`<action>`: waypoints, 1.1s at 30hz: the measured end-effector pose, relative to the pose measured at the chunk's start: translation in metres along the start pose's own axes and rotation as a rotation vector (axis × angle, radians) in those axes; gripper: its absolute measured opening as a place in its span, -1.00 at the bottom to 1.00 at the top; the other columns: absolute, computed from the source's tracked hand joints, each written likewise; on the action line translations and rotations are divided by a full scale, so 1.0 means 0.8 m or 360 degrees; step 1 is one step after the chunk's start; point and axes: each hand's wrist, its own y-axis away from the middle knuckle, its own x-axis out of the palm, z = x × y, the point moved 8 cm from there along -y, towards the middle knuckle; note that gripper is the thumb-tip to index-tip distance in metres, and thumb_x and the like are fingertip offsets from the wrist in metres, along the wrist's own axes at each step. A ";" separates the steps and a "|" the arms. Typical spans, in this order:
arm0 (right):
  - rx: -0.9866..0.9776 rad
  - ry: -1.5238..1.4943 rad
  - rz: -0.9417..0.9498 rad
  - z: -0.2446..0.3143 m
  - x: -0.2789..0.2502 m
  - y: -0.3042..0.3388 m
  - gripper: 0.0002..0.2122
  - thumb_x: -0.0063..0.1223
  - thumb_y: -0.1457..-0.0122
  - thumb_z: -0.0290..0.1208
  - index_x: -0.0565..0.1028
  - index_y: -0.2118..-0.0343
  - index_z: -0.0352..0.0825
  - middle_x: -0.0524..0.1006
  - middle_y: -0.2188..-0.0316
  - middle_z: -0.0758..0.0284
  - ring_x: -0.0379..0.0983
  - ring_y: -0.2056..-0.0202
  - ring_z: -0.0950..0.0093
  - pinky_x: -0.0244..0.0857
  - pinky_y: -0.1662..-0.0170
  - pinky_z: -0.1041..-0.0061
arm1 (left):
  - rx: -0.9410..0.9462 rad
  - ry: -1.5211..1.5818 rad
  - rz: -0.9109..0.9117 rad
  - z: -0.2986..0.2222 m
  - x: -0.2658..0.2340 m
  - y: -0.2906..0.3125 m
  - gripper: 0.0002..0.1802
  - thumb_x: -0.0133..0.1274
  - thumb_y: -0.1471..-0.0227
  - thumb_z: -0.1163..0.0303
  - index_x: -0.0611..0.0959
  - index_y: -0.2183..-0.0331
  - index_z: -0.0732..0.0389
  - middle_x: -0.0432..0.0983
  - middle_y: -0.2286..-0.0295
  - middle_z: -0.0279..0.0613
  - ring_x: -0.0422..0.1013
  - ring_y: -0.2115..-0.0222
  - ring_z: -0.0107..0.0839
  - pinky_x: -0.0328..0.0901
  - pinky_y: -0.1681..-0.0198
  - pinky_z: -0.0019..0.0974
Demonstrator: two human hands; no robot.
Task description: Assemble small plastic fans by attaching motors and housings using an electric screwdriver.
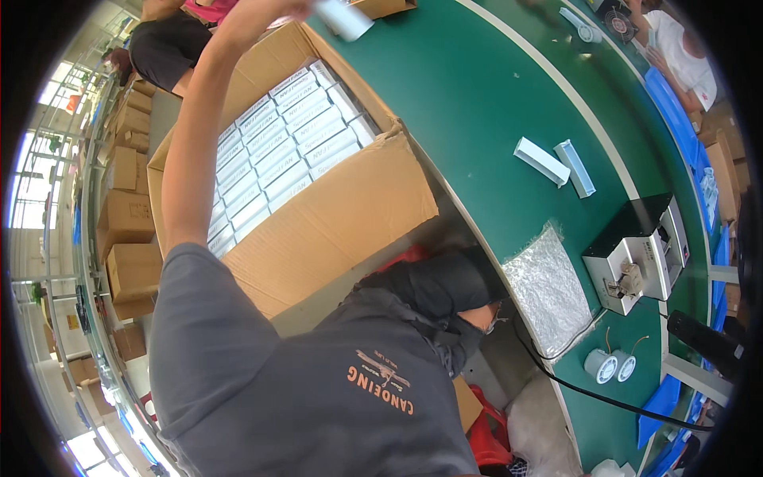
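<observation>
My left arm reaches up across the open cardboard box, and my left hand is at the upper edge of the view, partly cut off. Its fingers seem closed on a pale white oblong piece, blurred by motion, above the far end of the green table. Inside the box, rows of small white cartons stand packed close together. My right hand is out of view.
On the green table lie two white open-sided trays, a bubble-wrap sheet, a metal-and-black machine and two small round white fans. A black cable crosses the table. Other people sit nearby.
</observation>
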 end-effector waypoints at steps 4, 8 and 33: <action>-0.0004 0.0079 -0.0108 -0.016 -0.027 -0.012 -0.83 0.07 -0.12 -0.39 0.47 0.25 -0.32 0.55 0.38 0.19 0.47 0.41 0.34 0.41 0.42 0.32 | 0.0235 0.0716 0.0342 -0.046 0.111 -0.058 -0.65 0.22 -0.14 0.24 0.61 0.15 0.30 0.58 0.22 -0.15 0.50 0.26 -0.39 0.42 0.17 -0.39; 0.0001 0.0132 -0.0242 -0.038 -0.053 -0.021 -0.82 0.07 -0.13 -0.38 0.48 0.23 -0.31 0.55 0.37 0.20 0.48 0.39 0.34 0.42 0.41 0.31 | 0.0729 0.0130 0.0601 -0.077 0.267 -0.084 -0.75 0.27 -0.09 0.23 0.71 0.20 0.12 0.57 0.34 -0.39 0.44 0.31 -0.50 0.35 0.19 -0.36; 0.0267 0.0535 -0.0860 -0.165 -0.186 -0.074 -0.76 0.11 -0.20 -0.35 0.52 0.11 -0.31 0.58 0.30 0.21 0.53 0.30 0.33 0.48 0.36 0.27 | 0.0456 0.0067 0.0293 -0.017 0.159 -0.036 -0.77 0.19 -0.09 0.34 0.63 0.22 0.24 0.57 0.31 -0.20 0.51 0.34 -0.39 0.40 0.27 -0.36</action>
